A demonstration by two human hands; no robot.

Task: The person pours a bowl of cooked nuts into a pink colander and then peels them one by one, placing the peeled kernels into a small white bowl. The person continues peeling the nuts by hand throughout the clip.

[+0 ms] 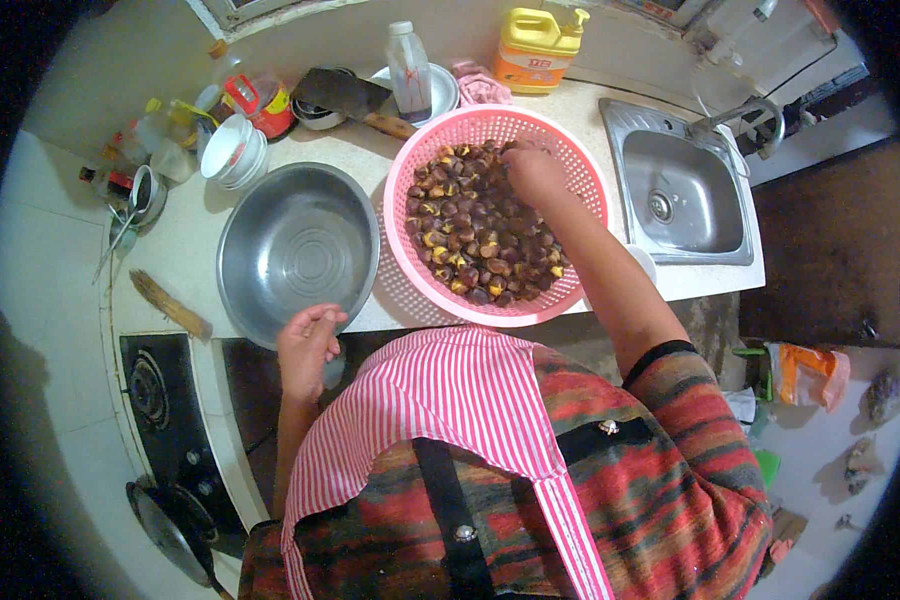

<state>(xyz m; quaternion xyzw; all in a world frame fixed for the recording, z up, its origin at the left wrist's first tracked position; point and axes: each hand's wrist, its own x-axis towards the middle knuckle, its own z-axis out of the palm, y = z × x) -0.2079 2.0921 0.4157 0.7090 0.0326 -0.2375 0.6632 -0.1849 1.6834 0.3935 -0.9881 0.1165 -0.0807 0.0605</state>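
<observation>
A pink plastic colander basket [395, 225] on the countertop holds a heap of dark brown chestnuts [480, 217], several with yellow flesh showing through split shells. My right hand [534, 172] reaches down to the chestnuts at the basket's upper right, its fingertips bent; whether they grip one is hidden. To the basket's left, nearly touching it, stands a wide metal basin [300, 232] with nothing in it. At the basin's near rim is my left hand [311, 341], its fingers curled and the thumb close to the fingertips; whether something small is between them cannot be seen.
Behind the basket are a cleaver [345, 94], a plastic bottle [409, 71], a pink cloth [481, 84] and a yellow detergent jug [538, 52]. Stacked white bowls [232, 154] stand behind the basin. A steel sink [682, 187] lies right, a gas stove [161, 420] left, beyond a small whisk brush [169, 304].
</observation>
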